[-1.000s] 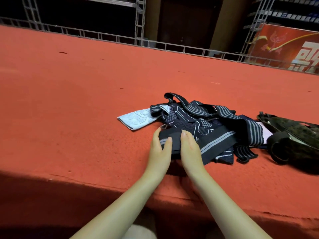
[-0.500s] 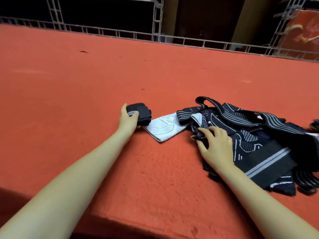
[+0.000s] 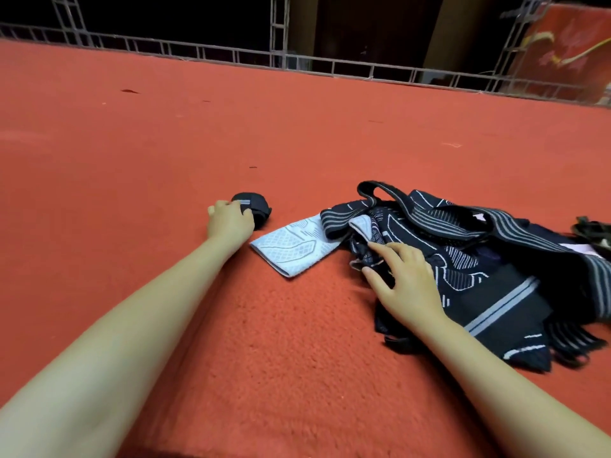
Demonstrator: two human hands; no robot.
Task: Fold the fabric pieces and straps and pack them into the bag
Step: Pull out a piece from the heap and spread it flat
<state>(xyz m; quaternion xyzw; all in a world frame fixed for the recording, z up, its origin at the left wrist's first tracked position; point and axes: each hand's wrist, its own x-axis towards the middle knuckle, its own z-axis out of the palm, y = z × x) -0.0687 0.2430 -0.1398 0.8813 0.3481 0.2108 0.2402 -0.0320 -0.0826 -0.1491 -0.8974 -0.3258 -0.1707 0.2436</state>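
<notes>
On the red surface [image 3: 132, 200], one folded strap bundle [image 3: 253, 208] lies apart, the left hand [image 3: 229, 221] curled around it. The right hand [image 3: 405, 279] grips the unfolded fabric pile [image 3: 479, 259]. The bag [image 3: 595, 231] is barely visible at right; nothing appears packed yet.
</notes>
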